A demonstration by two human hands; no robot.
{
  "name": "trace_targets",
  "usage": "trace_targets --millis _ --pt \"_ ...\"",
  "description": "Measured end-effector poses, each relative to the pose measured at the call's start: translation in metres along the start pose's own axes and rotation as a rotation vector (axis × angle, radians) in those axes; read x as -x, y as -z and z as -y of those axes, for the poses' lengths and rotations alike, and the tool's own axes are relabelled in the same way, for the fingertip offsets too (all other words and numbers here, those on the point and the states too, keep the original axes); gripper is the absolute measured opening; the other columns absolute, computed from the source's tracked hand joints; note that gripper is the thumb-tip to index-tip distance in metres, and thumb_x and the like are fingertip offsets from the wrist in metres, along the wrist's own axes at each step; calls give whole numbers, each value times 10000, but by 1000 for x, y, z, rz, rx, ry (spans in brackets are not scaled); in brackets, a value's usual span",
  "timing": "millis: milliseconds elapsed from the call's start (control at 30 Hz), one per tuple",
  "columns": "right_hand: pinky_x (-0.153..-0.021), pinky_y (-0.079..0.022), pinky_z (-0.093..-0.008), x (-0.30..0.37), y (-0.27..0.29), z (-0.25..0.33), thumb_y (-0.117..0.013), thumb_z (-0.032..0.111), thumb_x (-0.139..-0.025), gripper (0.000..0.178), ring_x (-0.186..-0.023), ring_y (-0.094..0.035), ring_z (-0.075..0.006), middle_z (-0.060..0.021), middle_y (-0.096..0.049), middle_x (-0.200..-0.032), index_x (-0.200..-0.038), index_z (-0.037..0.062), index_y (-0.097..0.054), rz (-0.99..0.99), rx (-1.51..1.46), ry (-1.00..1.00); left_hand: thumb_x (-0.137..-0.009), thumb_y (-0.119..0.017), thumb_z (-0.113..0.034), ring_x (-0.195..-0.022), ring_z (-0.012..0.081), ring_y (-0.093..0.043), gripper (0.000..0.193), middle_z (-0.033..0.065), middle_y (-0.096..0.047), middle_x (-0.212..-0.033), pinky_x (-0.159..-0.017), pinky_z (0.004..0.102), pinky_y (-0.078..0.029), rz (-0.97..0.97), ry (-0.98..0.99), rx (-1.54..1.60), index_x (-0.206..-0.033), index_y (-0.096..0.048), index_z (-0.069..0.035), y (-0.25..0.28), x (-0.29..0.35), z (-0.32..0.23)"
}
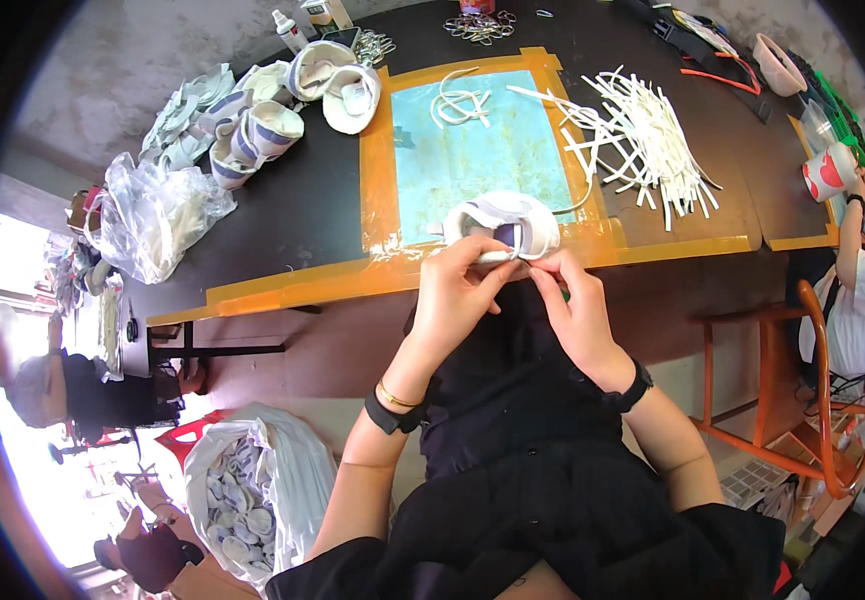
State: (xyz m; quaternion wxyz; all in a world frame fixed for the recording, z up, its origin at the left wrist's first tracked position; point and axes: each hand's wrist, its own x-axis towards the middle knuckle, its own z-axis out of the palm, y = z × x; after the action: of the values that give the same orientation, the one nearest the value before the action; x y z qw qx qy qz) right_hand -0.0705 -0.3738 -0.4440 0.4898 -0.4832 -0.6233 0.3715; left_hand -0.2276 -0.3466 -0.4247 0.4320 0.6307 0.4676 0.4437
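Note:
A rounded, hollow fabric piece (538, 230), white outside with a purple-grey inside, sits at the table's near edge. My left hand (461, 290) is closed on its near rim at the left, thumb and fingers pinched together. My right hand (575, 305) pinches the same rim from the right, its fingertips close to the left ones. What lies between the fingertips is too small to make out. Beneath the piece is a light blue sheet (433, 180) taped to the table. A thin pale strip (581, 203) runs from beside the piece toward the right.
Loose white strips (643, 150) are heaped to the right, and a coiled one (461, 105) lies on the sheet. Similar fabric pieces (271, 128) and a clear plastic bag (158, 220) are at the left. A white sack (293, 470) stands below; a wooden chair (768, 390) is at right.

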Motion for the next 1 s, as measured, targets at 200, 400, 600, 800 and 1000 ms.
trace_targets --millis 200,400,600,800,1000 --pt "-618 -451 -239 19 22 5 -595 56 -873 173 -690 -573 -88 -39 -615 -744 -1035 0 -572 -153 -28 -27 -824 -658 -43 -407 50 -499 161 71 -609 -730 -350 174 -386 -118 152 233 -897 -521 -5 5 3 -5" --pt "-544 -328 -179 12 28 19 -690 121 -820 305 -606 -393 -12 68 -509 -717 -1072 -17 -585 -79 -578 -366 -809 -663 -17 -405 53 -501 180 81 -598 -765 -354 167 -374 -18 190 396 -885 -500 -16 -13 24 -12" --pt "-685 -450 -232 14 16 29 -694 56 -778 172 -758 -549 -65 -44 -638 -809 -906 -32 -620 -77 -294 -100 -886 -573 -78 -343 48 -425 114 54 -579 -744 -361 173 -378 47 405 872 -942 -504 -7 -13 39 -25" --pt "-571 -379 -231 21 18 33 -739 56 -730 171 -639 -494 -99 -44 -555 -724 -765 -8 -583 -40 -80 32 -864 -637 -140 -346 12 -371 240 35 -579 -748 -371 169 -376 78 464 684 -978 -475 -5 -9 39 -29" --pt "-647 -418 -245 27 16 36 -728 1 -718 147 -714 -548 -120 -43 -589 -793 -799 -15 -606 -30 -128 8 -853 -656 -170 -356 -4 -348 249 -31 -521 -677 -376 166 -329 88 549 789 -961 -465 -52 -7 42 -28"
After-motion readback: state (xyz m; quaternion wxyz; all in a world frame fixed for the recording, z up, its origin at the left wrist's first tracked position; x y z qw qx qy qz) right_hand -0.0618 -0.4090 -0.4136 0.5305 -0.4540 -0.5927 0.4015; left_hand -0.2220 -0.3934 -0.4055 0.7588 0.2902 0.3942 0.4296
